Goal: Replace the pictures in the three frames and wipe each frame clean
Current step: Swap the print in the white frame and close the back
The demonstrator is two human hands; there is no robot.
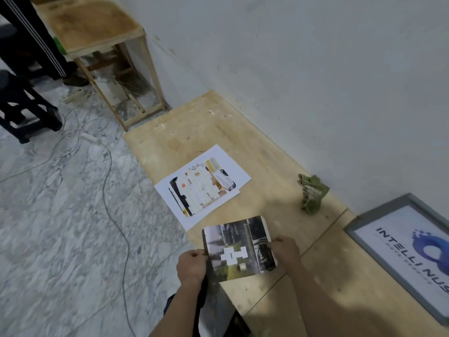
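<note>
Quick headcount from our bench

We count 2 hands (left hand (192, 265), right hand (286, 251)), 2 loose prints (dark print (239, 248), white print (202, 186)), 1 grey frame (410, 251), 1 green cloth (312, 193), 1 wooden stand (97, 27) and 1 black stool (21, 103).

A pale wooden bench (255, 147) carries a printed sheet (202, 184), a crumpled green cloth (312, 193) and a grey frame (408, 249).
</note>
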